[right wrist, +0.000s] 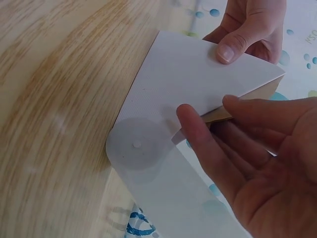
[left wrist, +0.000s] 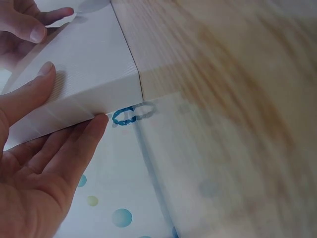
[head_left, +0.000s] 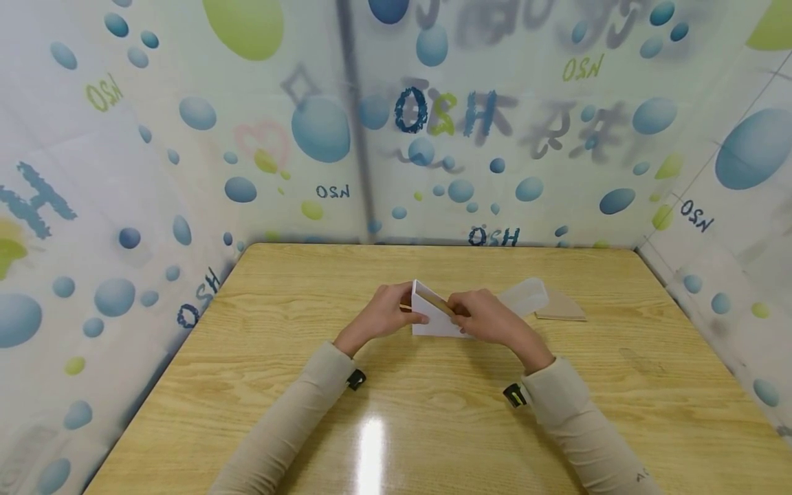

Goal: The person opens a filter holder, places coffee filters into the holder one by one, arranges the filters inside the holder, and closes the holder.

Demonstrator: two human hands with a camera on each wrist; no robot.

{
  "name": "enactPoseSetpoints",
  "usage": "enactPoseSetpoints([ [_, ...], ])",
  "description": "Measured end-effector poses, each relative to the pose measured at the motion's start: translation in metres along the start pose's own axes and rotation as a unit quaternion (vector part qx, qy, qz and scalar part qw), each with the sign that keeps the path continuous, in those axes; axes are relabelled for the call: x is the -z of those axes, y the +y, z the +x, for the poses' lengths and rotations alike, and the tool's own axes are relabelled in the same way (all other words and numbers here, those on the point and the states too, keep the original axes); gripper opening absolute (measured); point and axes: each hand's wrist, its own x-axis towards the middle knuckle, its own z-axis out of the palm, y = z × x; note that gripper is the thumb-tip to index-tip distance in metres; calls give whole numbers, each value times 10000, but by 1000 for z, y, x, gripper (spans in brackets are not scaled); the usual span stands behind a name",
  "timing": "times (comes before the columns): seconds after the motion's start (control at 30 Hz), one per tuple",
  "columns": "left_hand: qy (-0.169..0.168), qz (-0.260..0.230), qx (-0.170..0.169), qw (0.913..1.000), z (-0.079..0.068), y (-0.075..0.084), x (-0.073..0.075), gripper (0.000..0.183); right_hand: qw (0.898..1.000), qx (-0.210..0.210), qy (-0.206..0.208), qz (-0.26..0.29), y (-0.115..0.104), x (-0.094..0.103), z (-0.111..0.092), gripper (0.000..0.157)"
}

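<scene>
A white wedge-shaped paper box (head_left: pixel 431 324) stands on edge on the table, its brown cardboard inner side (head_left: pixel 436 300) showing along the upper opening. My left hand (head_left: pixel 385 313) grips its taller end, with the thumb on the white face and the fingers behind the end wall. At the sloping edge, my right hand (head_left: pixel 489 317) pinches the box between thumb and fingers. A translucent plastic strip (right wrist: pixel 185 193) with a rounded end overlaps the box's narrow corner, where a small round fastener (right wrist: pixel 136 144) shows. The right hand partly hides the strip in the head view.
Behind the right hand lies a tan fan-shaped cardboard piece (head_left: pixel 563 307), touching or close under the strip. The wooden table (head_left: pixel 278 295) meets a white curtain (head_left: pixel 526 69) with blue and green dots at its back and sides.
</scene>
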Motion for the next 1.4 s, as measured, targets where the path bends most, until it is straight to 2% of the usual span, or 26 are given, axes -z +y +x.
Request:
enactPoseSetpoints([
  [0.33, -12, -21, 8, 10000, 0, 0, 0, 36, 9994, 220, -204, -141, 1, -3, 1, 8],
  [0.8, -39, -153, 5, 9999, -1, 1, 1, 35, 9994, 131, -246, -186, 1, -4, 1, 10],
  [1.4, -6, -46, -39, 10000, -1, 1, 1, 35, 9995, -135, -265, -109, 0, -2, 0, 18],
])
